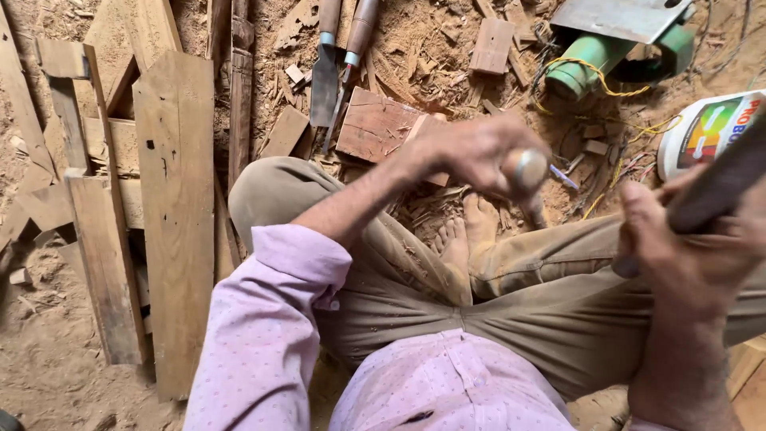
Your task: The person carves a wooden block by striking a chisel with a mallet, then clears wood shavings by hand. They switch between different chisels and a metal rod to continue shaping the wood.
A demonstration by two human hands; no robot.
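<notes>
I sit cross-legged on a sawdust floor. My left hand [471, 152] is closed around a chisel handle with a round metal cap [530, 168], held upright over my bare feet [469, 233]; the blade is hidden below the hand. At the right edge, my right hand [678, 255] grips a dark wooden handle [718, 185] that slants up and out of view, raised to the right of the chisel. A small wood piece [435, 177] shows just under my left hand.
Wooden planks [175, 215] and offcuts lie on the left. Two chisels [325, 76] and a reddish wood block [375, 125] lie ahead of my knee. A green power tool [590, 68] with yellow wire and a white glue bottle [706, 132] sit at the upper right.
</notes>
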